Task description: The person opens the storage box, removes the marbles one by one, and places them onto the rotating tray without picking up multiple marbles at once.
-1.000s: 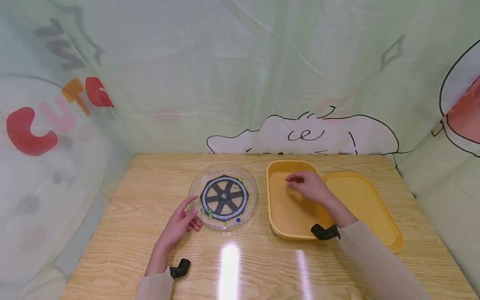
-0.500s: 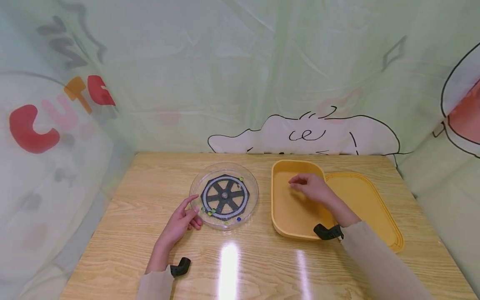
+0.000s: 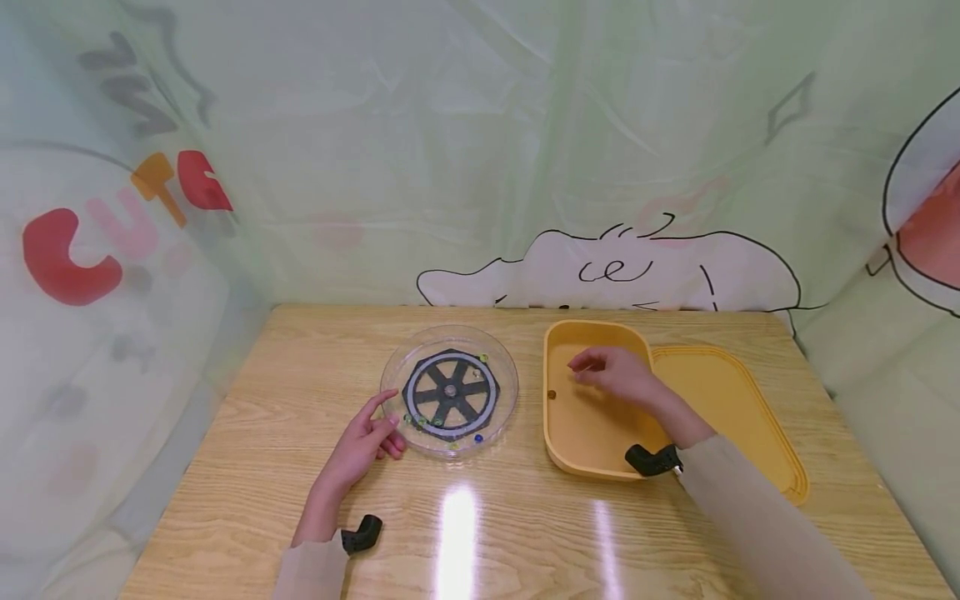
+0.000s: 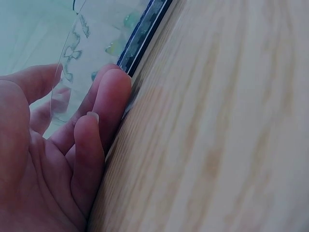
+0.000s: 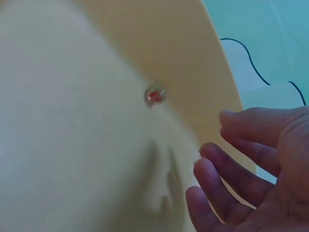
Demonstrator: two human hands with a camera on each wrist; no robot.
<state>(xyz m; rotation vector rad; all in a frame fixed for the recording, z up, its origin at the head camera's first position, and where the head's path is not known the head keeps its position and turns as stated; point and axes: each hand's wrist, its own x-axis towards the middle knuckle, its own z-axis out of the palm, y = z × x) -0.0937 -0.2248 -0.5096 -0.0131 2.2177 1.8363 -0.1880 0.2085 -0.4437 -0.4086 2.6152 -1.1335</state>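
My left hand (image 3: 358, 446) holds the near-left rim of a round clear plastic dish (image 3: 512, 408); in the left wrist view its fingers (image 4: 112, 96) lie along the dish wall. A dark spoked, wheel-like piece (image 3: 450, 392) shows in the dish, with several green and yellowish marbles and a blue marble (image 3: 478, 438). Over a yellow-orange tub (image 3: 592, 437), my right hand (image 3: 618, 375) hangs with loosely bent fingers and nothing visible between them. A clear marble with a red core (image 5: 155, 95) lies in the tub by its left wall, apart from that hand.
A flat yellow-orange lid (image 3: 720, 400) lies right of the tub, partly behind the right forearm. The wooden table (image 3: 300, 350) ends at a printed curtain (image 3: 337, 167) at the back and sides. Each wrist carries a black camera mount (image 3: 362, 535).
A marble has appeared by the tub's left wall, and my right fingers have parted. The tub sits slightly farther right than a second ago. Green marbles in the dish have shifted; my left hand stays.
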